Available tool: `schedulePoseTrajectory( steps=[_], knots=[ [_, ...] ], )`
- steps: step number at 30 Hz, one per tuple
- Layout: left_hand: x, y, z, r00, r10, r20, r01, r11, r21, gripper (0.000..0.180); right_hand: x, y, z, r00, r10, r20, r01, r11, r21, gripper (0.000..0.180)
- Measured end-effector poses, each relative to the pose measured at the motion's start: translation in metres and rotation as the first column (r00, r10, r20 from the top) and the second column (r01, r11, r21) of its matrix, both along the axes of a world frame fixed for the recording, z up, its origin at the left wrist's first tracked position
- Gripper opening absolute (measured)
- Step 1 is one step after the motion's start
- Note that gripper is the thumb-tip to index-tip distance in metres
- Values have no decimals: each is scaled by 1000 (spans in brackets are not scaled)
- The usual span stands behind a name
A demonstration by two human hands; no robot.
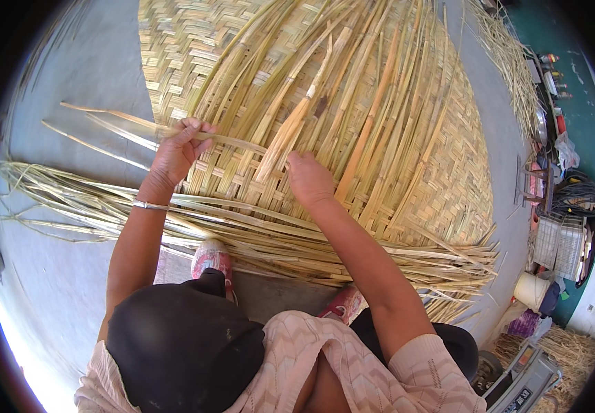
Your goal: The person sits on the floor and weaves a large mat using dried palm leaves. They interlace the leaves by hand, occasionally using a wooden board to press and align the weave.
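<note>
A large mat woven from flat, pale reed strips spreads out in front of me. Many loose lengthwise strips fan out over its middle. My left hand is closed on a thin reed strip, pinched between thumb and fingers. That strip runs right across the lengthwise ones toward my right hand. The right hand is closed low over the mat, knuckles up, beside a wide tan strip. Its fingertips are hidden, so what they grip does not show.
A thick bundle of long reeds lies across the mat's near edge, by my shoes. More reeds lie at the far right. Along the right wall are a coiled black cable, a white bucket and a grey machine.
</note>
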State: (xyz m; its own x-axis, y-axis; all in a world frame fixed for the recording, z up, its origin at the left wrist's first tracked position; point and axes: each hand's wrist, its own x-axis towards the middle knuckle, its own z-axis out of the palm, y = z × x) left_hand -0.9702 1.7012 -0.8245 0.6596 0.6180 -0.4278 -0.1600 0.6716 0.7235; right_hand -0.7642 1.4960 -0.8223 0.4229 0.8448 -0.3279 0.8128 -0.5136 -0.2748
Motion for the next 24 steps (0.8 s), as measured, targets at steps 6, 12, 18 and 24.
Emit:
schedulePoseTrajectory(
  steps=[6,12,18,24],
  knots=[
    [-1,13,1,954,-25,-299,49,996,75,19,0,8,19,966,211,150,-213,977,1,20],
    [-2,16,-11,965,60,-256,-76,996,-52,23,-34,50,19,977,191,-93,-158,946,283,17],
    [19,27,4,980,-59,-192,75,994,81,33,-41,75,18,976,9,-217,15,994,107,23],
    [64,35,16,885,-425,-189,458,869,187,59,-44,75,12,966,-137,-217,198,938,286,24]
  ],
)
